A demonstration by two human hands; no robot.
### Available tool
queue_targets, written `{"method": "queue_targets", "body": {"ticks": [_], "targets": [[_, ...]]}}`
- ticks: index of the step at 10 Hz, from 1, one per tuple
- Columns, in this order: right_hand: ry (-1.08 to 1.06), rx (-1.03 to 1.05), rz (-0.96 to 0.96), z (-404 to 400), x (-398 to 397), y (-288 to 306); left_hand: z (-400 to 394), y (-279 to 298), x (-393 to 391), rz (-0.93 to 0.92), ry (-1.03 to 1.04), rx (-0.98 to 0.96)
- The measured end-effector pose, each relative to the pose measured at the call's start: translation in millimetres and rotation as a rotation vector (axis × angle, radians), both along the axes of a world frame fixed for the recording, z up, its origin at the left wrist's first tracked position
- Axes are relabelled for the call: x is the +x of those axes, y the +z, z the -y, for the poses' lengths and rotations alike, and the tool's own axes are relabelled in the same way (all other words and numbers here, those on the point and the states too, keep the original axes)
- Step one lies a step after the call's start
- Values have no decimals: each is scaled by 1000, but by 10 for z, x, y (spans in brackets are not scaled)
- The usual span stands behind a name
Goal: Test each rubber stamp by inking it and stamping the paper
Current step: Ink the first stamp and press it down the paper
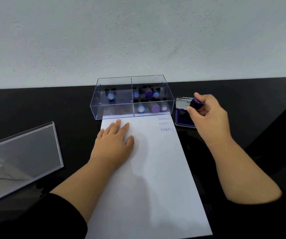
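Observation:
A white sheet of paper [156, 169] lies on the black table, with three blue "SAMPLE" prints [164, 124] stacked near its top right corner. My left hand [114, 142] rests flat on the paper's upper left part, fingers straight. My right hand [207, 116] grips a black stamp with a purple top [195, 102] and holds it over the open ink pad [184, 118], right of the paper. Whether the stamp touches the pad is hidden by my hand. A clear divided box [131, 96] behind the paper holds several more stamps with blue and purple tops.
The box's clear lid [23, 156] lies on the table at the left. A pale wall rises directly behind the box. The table's right edge runs diagonally past my right forearm.

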State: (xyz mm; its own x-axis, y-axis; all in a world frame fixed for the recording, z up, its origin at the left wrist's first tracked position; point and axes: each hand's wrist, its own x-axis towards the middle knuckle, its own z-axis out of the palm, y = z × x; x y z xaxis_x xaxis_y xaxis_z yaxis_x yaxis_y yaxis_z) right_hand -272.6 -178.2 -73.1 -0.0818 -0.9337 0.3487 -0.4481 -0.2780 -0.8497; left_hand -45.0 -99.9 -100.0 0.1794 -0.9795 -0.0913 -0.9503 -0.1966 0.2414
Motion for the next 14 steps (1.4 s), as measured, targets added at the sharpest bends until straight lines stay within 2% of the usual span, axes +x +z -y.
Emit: {"method": "queue_targets", "body": {"ticks": [10, 12, 14], "targets": [[20, 43, -27, -2, -97, 48, 6, -7, -5, 0, 15, 0], [1, 51, -97, 11, -118, 50, 13, -11, -2, 1, 12, 2], [-18, 55, -251, 13, -112, 59, 17, -13, 0, -1, 10, -2]]}}
